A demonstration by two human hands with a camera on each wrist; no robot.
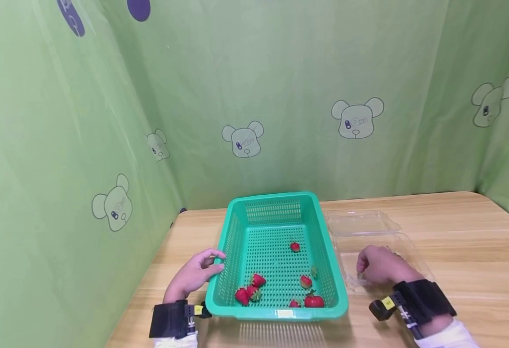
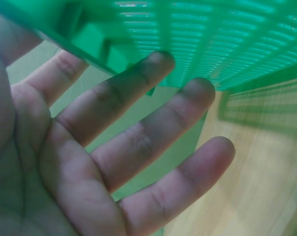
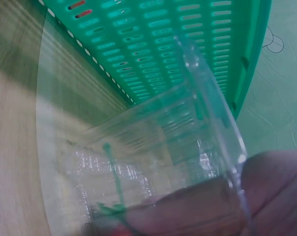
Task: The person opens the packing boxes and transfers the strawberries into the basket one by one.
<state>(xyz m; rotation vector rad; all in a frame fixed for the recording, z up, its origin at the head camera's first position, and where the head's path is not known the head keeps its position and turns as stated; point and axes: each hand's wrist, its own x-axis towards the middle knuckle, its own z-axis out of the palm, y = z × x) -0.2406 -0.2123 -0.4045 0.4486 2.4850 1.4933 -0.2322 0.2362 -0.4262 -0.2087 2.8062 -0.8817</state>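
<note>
A green plastic basket (image 1: 332, 270) stands on the table with several red strawberries (image 1: 314, 301) in its near half and one strawberry (image 1: 295, 247) farther back. My left hand (image 1: 193, 273) rests at the basket's left rim, its fingers spread and fairly straight under the edge in the left wrist view. To the right of the basket lies a clear plastic box (image 1: 345, 249), its lid (image 1: 354, 223) folded back. Inside it my right hand (image 1: 380, 263) reaches down with bent fingers. The right wrist view has a strawberry with a green stem (image 3: 117, 182) at those fingertips, its red body mostly hidden.
The wooden table (image 1: 476, 251) extends to the right of the box. A green curtain (image 1: 289, 159) printed with bear heads hangs behind the table and along its left side. The box's near wall rises beside my right hand.
</note>
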